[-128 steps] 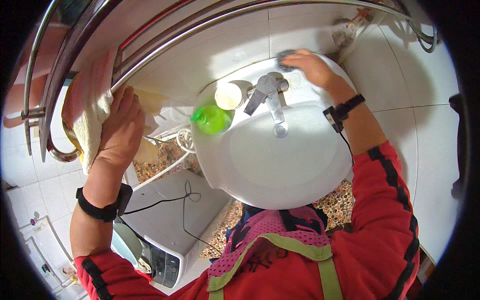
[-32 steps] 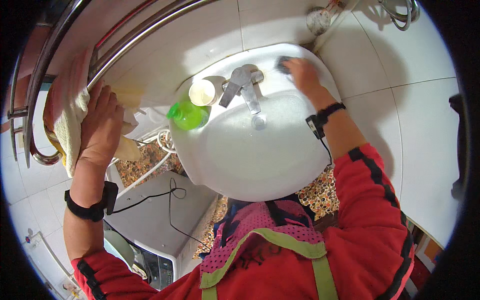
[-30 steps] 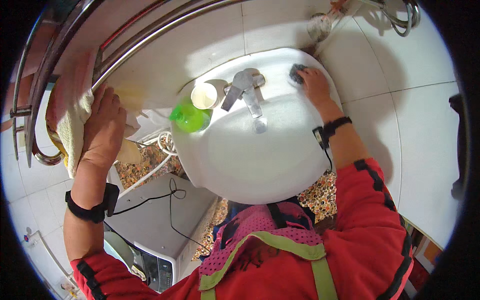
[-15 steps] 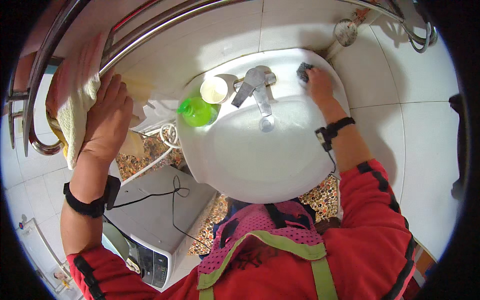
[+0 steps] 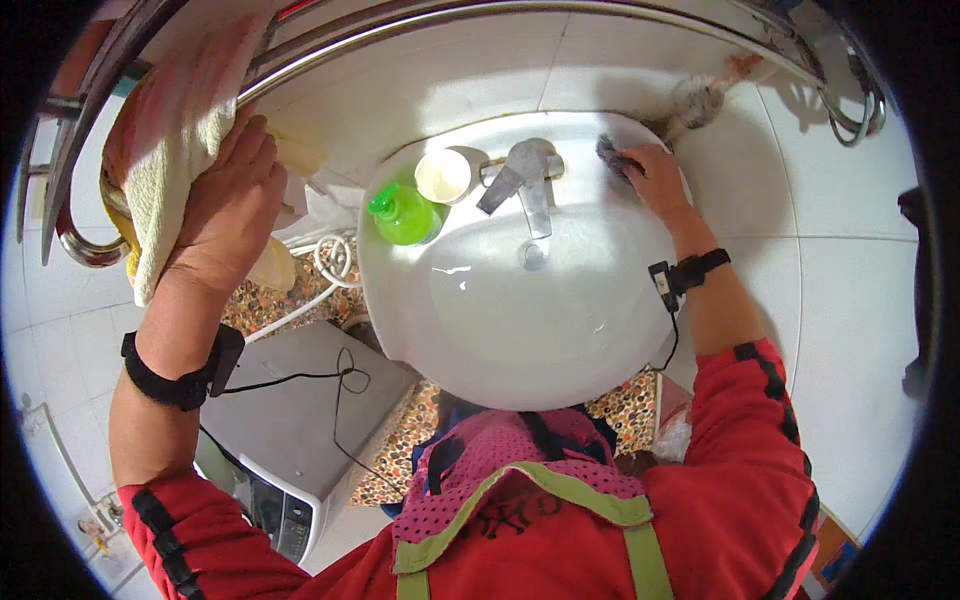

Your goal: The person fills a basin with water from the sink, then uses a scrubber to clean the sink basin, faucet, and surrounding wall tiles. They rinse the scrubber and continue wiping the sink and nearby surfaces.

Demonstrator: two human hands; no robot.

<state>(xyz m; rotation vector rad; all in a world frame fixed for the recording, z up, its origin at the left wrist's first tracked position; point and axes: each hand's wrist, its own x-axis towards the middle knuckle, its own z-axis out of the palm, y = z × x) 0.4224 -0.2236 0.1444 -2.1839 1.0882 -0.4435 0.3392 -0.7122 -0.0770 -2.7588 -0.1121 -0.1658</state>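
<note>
At the back right corner of the white washbasin, my right hand has its fingers closed on a dark grey scouring pad, pressed to the rim. My left hand is raised at the left, its fingers curled at the edge of a cream and pink towel that hangs from the metal rack; its fingertips are partly hidden. A grey metal faucet stands at the back of the basin, between the pad and a white cup. Beside the cup is a green pump bottle.
A metal rail curves across the top, over the basin. Below my left arm stands a grey-topped washing machine, with a black cable running from my wristband across it. A white hose coils left of the basin. Tiled wall borders the right side.
The view has shifted slightly. My right hand has turned a little on the scouring pad at the basin's corner. My left hand stays at the towel. Bright glints now show in the basin.
</note>
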